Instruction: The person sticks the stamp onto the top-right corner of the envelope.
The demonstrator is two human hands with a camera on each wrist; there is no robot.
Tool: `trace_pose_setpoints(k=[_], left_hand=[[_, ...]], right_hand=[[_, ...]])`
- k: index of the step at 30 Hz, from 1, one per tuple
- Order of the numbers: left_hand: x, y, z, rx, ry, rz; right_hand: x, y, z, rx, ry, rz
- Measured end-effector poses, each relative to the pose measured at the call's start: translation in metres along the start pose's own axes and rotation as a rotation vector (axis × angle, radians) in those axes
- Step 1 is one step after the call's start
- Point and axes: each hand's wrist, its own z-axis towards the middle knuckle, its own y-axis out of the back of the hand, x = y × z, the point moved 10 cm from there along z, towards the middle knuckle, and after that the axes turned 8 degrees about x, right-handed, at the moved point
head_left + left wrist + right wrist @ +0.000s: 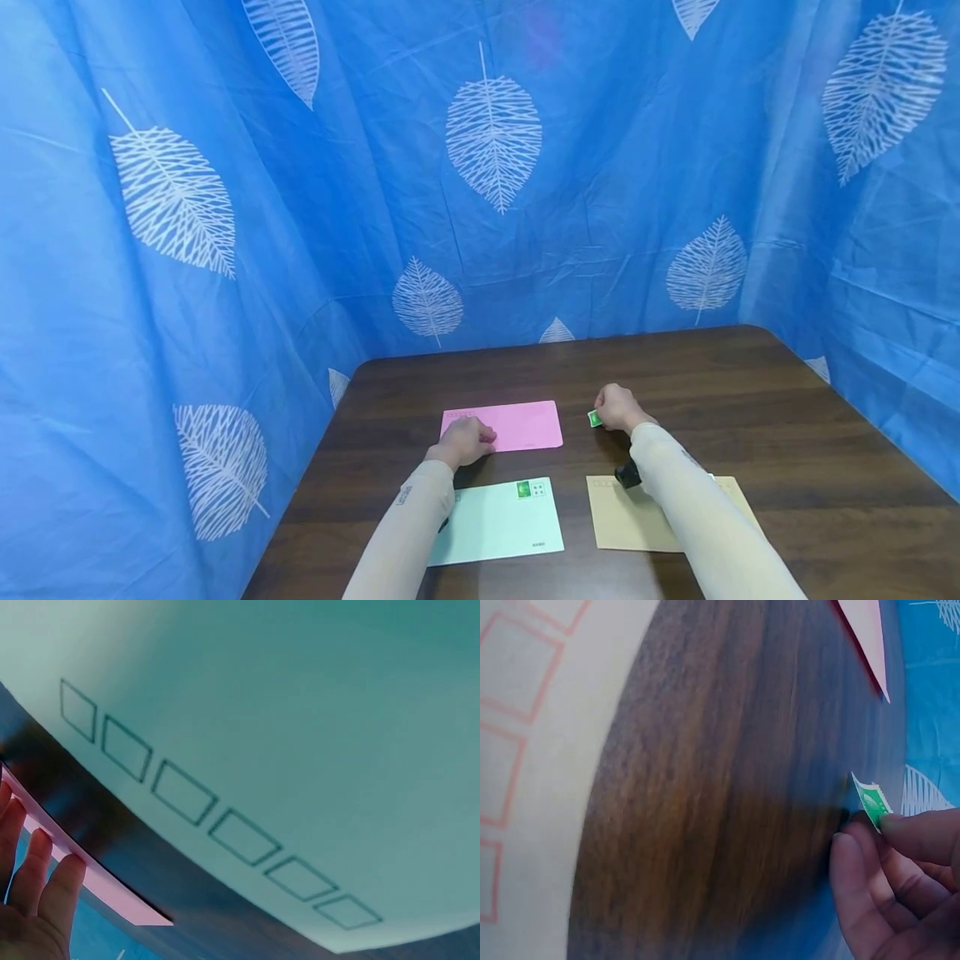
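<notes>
Between thumb and fingers, my right hand (619, 407) pinches a small green postage stamp (874, 799) with a white perforated edge. It is over the table, just right of a pink envelope (527, 423). My left hand (465, 439) is at the pink envelope's lower left part, with its fingers (61, 892) extended and loosely bent; whether they press on it I cannot tell. Nearer to me lies a mint green envelope (498, 529) with a green stamp (523, 489) at its upper right, partly under my left sleeve.
A tan envelope (626, 523) lies at the near right, partly covered by my right forearm. The dark wooden table (847, 467) carries everything. Blue curtains (585, 167) with white leaf prints hang behind it and at both sides.
</notes>
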Motion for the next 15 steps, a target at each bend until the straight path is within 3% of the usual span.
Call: trace_pose_setpoints(k=[15], left_hand=[[0.0025,0.0007,-0.0028,0.003,0.009,-0.035]], right_hand=[[0.0028,-0.0080,0.0028,-0.008,-0.027,0.151]])
